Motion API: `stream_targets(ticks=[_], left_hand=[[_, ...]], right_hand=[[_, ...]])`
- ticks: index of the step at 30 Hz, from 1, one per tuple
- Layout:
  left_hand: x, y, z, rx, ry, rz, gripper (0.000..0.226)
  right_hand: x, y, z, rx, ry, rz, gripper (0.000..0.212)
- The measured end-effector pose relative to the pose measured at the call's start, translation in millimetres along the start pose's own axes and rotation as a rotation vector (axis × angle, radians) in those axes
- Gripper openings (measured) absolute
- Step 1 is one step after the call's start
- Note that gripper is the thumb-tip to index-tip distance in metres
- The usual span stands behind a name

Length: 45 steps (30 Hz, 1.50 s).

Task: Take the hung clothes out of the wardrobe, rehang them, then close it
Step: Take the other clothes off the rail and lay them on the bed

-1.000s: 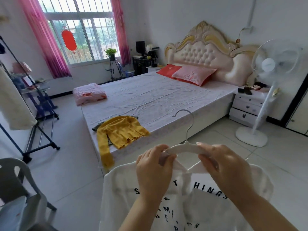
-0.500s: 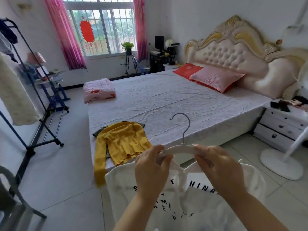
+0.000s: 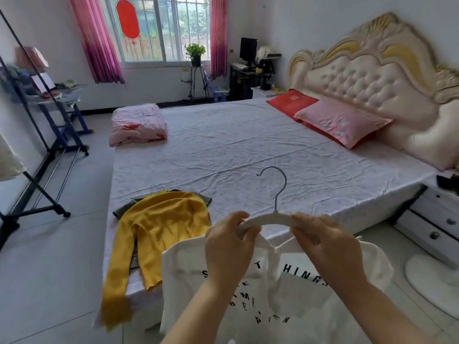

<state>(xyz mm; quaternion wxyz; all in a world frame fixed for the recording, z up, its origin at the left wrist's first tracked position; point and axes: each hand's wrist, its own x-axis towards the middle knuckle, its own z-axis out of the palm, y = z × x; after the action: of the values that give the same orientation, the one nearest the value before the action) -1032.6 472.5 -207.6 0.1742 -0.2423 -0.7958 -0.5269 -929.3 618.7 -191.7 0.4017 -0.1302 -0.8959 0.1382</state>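
Note:
I hold a white hanger (image 3: 269, 218) with a metal hook in front of me, above the near edge of the bed. My left hand (image 3: 229, 247) grips its left arm and my right hand (image 3: 327, 247) grips its right arm. A white T-shirt (image 3: 285, 289) with black lettering hangs from the hanger below my hands. A yellow sweater (image 3: 159, 227) lies on the bed's near left corner, one sleeve draped over the edge, on top of a dark green garment (image 3: 124, 208). The wardrobe is out of view.
The bed (image 3: 248, 150) fills the middle, with a folded pink quilt (image 3: 136, 125) and pillows (image 3: 340, 120). A black clothes rack (image 3: 37, 155) stands at the left. A white nightstand (image 3: 432, 219) and a fan base (image 3: 434, 279) are at the right.
My view has swung left and nearer to the bed. The fan has mostly left the frame. Both hands keep the same hold on the hanger with the T-shirt.

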Motion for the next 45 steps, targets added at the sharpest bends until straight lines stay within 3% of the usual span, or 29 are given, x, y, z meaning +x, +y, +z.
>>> stream_targets(ticks=[10,23,45], left_hand=[[97,-45,103,0.107,-0.011,-0.065,0.028],[194,-75,235,0.216,0.037,-0.204,0.028],[336,-208,318,0.21,-0.097,-0.395,0.027]], right_hand=[[94,97,97,0.105,-0.072,0.002,0.034],[213,229,194,0.205,-0.206,-0.123,0.033],[322,279,363,0.217,-0.362,-0.037,0.031]])
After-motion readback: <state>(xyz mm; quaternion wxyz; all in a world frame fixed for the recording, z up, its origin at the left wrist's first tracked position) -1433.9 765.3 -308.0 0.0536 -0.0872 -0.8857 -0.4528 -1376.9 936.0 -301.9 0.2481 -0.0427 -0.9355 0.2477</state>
